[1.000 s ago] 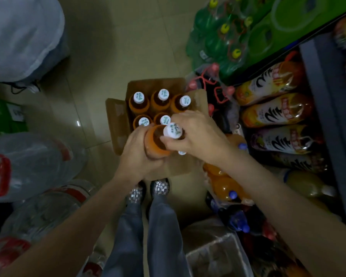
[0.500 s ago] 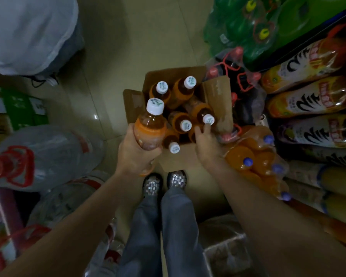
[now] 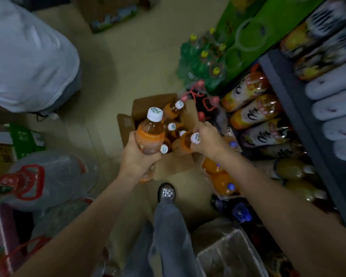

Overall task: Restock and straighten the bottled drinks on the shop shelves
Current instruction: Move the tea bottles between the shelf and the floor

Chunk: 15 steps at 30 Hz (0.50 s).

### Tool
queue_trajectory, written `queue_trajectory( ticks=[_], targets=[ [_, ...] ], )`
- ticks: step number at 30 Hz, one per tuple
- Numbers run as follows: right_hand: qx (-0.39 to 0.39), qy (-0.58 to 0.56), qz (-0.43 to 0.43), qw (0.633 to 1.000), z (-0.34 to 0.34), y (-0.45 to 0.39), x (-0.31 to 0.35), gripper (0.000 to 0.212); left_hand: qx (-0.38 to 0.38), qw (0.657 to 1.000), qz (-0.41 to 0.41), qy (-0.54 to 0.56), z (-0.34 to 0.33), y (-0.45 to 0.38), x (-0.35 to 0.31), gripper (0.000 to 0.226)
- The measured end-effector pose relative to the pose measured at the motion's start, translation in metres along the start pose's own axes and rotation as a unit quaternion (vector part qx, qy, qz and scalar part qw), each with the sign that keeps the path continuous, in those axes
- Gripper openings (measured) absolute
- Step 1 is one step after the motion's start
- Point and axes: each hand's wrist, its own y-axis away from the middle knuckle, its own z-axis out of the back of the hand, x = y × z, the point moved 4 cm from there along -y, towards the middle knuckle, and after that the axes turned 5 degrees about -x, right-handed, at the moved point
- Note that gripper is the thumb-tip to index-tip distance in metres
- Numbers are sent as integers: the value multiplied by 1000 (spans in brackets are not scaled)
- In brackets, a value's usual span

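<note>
Bottled drinks: one out of the box [image 3: 154,108] on the floor, a second coming up.
My left hand [image 3: 137,158] grips a white-capped orange bottle [image 3: 150,134]; my right hand [image 3: 207,139] pinches another bottle [image 3: 185,141] at the neck. I'd lift it straight up, clear of the flap. I count about four caps left inside.
</note>
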Motion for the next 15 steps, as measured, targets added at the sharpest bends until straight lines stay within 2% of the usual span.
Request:
queue_trajectory(
  ticks=[3,7,12,15],
  targets=[
    [-34,-29,9,999,57,50,20,30,35,998,-53,-8,6,31,-42,77],
    [-141,-57,-41,987,154,147,27,28,69,986,-152,-30,20,96,-121,63],
    [-286,-96,-119,946,283,290,16,29,144,958,-249,-20,4,183,-229,85],
    [-365,-108,-154,912,357,379,4,28,211,930,-300,-38,-26,245,-293,71]
  ],
)
